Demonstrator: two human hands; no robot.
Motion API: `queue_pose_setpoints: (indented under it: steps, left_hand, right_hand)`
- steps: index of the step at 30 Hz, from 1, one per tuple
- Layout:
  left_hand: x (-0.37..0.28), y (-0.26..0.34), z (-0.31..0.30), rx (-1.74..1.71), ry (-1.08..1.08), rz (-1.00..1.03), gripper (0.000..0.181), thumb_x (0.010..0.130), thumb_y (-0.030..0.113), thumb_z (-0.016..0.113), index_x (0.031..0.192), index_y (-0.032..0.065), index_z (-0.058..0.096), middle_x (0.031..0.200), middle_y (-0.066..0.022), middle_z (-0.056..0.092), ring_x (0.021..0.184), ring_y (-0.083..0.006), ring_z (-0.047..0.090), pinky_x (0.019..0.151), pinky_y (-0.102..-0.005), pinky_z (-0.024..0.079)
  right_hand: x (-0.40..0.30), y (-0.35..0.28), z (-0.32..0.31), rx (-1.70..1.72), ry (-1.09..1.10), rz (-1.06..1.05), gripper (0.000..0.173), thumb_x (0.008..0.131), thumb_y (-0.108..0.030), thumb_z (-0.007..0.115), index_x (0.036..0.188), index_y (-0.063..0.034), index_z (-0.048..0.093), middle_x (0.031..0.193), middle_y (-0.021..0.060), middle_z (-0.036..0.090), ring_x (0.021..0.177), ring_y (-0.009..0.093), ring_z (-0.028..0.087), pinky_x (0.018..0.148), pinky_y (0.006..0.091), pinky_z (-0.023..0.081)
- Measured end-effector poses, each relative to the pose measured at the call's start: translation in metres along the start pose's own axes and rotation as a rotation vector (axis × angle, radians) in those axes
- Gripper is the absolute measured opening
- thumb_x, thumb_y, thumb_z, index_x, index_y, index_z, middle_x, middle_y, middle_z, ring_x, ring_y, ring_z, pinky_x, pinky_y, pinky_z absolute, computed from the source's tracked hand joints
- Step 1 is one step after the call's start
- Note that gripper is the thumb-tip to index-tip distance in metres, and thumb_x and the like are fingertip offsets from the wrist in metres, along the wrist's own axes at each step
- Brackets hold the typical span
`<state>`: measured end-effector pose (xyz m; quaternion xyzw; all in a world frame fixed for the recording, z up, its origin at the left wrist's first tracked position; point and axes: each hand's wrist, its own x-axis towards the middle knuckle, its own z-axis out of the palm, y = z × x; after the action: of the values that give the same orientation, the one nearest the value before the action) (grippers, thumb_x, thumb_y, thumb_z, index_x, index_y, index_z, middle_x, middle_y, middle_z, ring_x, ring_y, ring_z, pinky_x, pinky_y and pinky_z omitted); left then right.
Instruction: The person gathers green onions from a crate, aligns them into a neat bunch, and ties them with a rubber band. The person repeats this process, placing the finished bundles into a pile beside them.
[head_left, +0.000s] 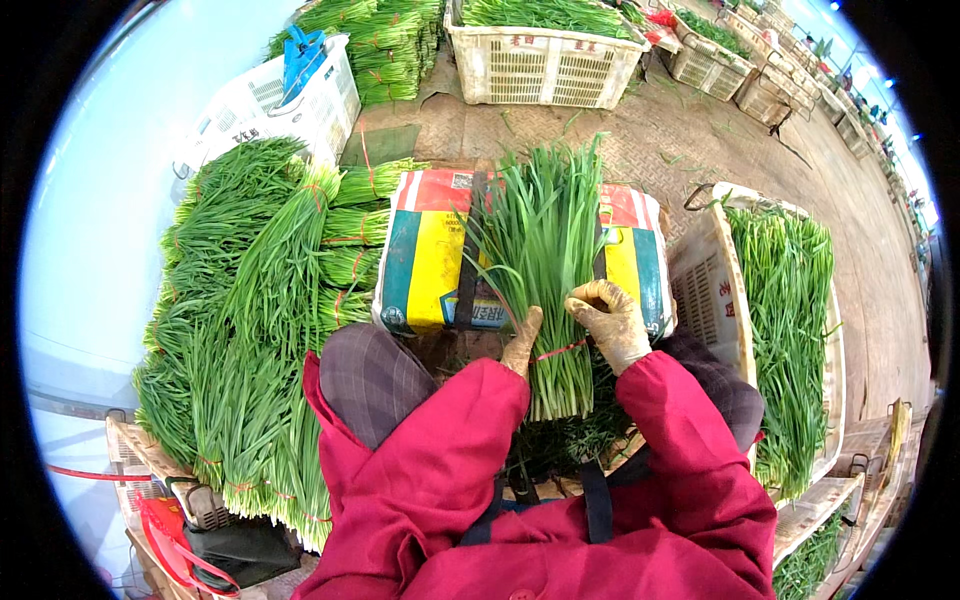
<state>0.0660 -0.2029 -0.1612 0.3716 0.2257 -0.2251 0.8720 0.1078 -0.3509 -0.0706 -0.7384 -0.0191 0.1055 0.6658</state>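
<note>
A bundle of green Chinese chives (551, 225) lies across a packed, strapped sack (420, 262) in front of me, its pale cut ends towards my body. A red tie (559, 351) runs round its lower part. My left hand (523, 341), in a soiled glove, is at the bundle's left side, its fingers mostly hidden behind the stems. My right hand (609, 319), in a similar glove, is at the right side just above the tie, thumb and forefinger curled together at the leaves; whether they pinch anything is unclear.
Tied chive bundles (247, 300) are piled at the left. A plastic crate (739, 300) full of chives stands at my right. Beyond the sack are another filled crate (551, 71), a white crate (330, 97) with a blue bag (302, 64), and stacked bundles (390, 52).
</note>
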Motion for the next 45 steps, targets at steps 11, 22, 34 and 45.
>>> queue_pose_setpoints:
  steps: [11, 22, 34, 45]
  left_hand:
    - [0.007, -0.003, -0.003, -0.219, -0.025, -0.062, 0.070, 0.071, 0.042, 0.080, 0.127, 0.0091, 0.056, 0.126, -0.0026, 0.056, 0.116, -0.0138, 0.051, 0.103, -0.0302, 0.035]
    - [-0.012, -0.026, 0.032, 0.027, 0.021, 0.070, 0.071, 0.075, 0.040, 0.078, 0.125, -0.0019, 0.049, 0.122, -0.0139, 0.057, 0.111, -0.0248, 0.055, 0.097, -0.0367, 0.045]
    - [-0.005, -0.016, 0.021, 0.008, -0.059, 0.177, 0.058, 0.070, 0.015, 0.083, 0.120, 0.0032, 0.057, 0.108, -0.0104, 0.066, 0.097, -0.0236, 0.064, 0.089, -0.0382, 0.050]
    - [-0.044, 0.032, 0.048, -0.361, -0.430, -0.088, 0.048, 0.086, 0.031, 0.066, 0.125, 0.0054, 0.054, 0.114, -0.0114, 0.064, 0.098, -0.0239, 0.064, 0.086, -0.0380, 0.053]
  right_hand:
    - [-0.059, -0.053, -0.054, -1.037, -0.914, 0.463, 0.042, 0.074, -0.034, 0.077, 0.107, -0.0100, 0.066, 0.090, 0.0052, 0.068, 0.085, 0.016, 0.064, 0.078, 0.0329, 0.051]
    - [-0.077, 0.046, -0.014, -0.114, -0.096, 0.294, 0.081, 0.067, -0.028, 0.084, 0.128, 0.0018, 0.039, 0.106, 0.0116, 0.061, 0.094, 0.019, 0.060, 0.081, 0.0334, 0.051]
    - [-0.075, 0.050, -0.056, -0.112, -0.308, 0.489, 0.061, 0.078, -0.017, 0.069, 0.129, 0.0018, 0.041, 0.111, 0.0100, 0.058, 0.099, 0.019, 0.056, 0.088, 0.0316, 0.046]
    - [-0.074, -0.054, -0.019, -1.212, -0.096, -1.144, 0.041, 0.077, -0.018, 0.068, 0.115, -0.0199, 0.052, 0.128, 0.0139, 0.049, 0.118, 0.039, 0.048, 0.094, 0.0509, 0.038]
